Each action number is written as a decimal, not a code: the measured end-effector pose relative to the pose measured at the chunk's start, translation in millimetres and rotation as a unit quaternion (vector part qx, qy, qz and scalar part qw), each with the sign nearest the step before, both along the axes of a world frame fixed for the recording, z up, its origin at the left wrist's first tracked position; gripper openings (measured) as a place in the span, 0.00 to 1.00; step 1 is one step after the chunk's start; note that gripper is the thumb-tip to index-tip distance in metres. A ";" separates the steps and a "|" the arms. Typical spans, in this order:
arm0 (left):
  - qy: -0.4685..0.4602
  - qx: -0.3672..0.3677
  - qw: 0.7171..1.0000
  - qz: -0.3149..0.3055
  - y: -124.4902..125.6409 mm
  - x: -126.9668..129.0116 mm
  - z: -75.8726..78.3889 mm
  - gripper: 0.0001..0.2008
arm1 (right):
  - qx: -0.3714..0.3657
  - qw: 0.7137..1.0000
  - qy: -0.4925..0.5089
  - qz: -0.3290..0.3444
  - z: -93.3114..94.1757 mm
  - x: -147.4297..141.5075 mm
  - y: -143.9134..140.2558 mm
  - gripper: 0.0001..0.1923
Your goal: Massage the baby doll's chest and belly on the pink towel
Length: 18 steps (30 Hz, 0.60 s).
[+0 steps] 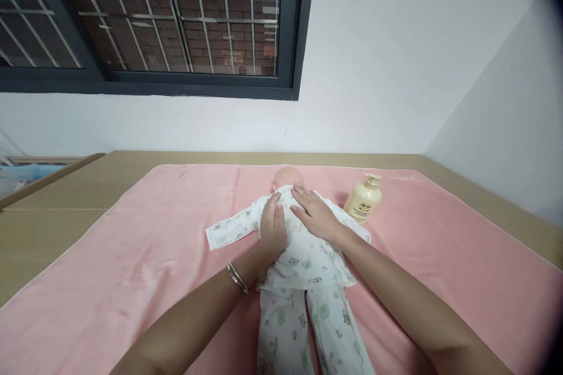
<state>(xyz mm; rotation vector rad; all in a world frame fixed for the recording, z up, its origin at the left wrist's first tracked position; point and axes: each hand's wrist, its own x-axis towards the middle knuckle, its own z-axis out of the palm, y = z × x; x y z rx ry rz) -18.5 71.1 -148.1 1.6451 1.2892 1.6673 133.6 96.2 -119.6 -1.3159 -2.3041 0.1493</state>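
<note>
A baby doll (303, 263) in white printed pyjamas lies lengthwise on a pink blanket (145, 263), head (287, 177) away from me. My left hand (272, 226) lies flat on the doll's left side, near the outstretched sleeve (229, 229). My right hand (314, 212) rests palm down on the doll's upper torso, fingers pointing left toward the neck. Both hands touch the cloth with fingers apart and grip nothing. A metal bangle (238, 277) circles my left wrist.
A cream pump bottle (363, 200) lies just right of the doll's shoulder. The blanket covers a tan surface (53, 211) set against a white wall (396, 70). A dark-framed barred window (176, 17) is above. A wooden edge (48, 179) shows at far left.
</note>
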 end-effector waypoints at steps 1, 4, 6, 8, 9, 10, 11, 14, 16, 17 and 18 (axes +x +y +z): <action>0.000 0.003 1.000 0.003 0.5 0.3 -0.3 0.23 | 0.001 0.999 -0.014 -0.033 0.4 -2.6 -5.3 0.31; 0.000 0.006 1.000 0.007 1.7 0.8 -2.6 0.24 | 0.014 0.984 -0.058 -0.168 1.0 -16.5 -30.0 0.32; 0.001 0.007 1.000 0.008 2.0 0.5 -3.5 0.24 | 0.036 0.977 -0.087 -0.191 -0.2 -27.3 -46.2 0.30; 0.001 0.006 1.000 0.006 2.2 0.0 -3.5 0.24 | 0.071 0.985 -0.102 -0.119 -0.7 -34.3 -53.3 0.26; 0.001 0.006 1.000 0.004 2.4 -0.2 -3.3 0.24 | 0.083 0.989 -0.102 -0.064 -0.1 -35.0 -52.0 0.25; 0.000 0.006 1.000 0.003 2.7 -0.3 -3.1 0.24 | 0.086 0.991 -0.098 -0.009 1.4 -33.5 -47.3 0.25; -0.003 0.007 1.000 0.000 3.0 -0.3 -3.0 0.24 | 0.079 0.992 -0.089 0.039 3.4 -29.8 -39.9 0.24; -0.015 0.007 1.000 -0.003 3.7 0.4 -2.9 0.23 | 0.026 0.995 -0.051 0.082 8.9 -10.7 -11.3 0.24; -0.015 0.003 1.000 -0.004 3.7 1.0 -2.9 0.23 | -0.001 0.999 -0.034 0.017 8.7 0.3 0.9 0.26; -0.013 0.001 1.000 -0.003 3.5 1.2 -2.9 0.22 | -0.006 0.999 -0.031 -0.031 7.1 2.6 2.0 0.27; -0.009 0.001 1.000 -0.001 3.2 1.2 -2.8 0.22 | -0.003 0.996 -0.035 -0.079 4.9 2.3 -0.8 0.28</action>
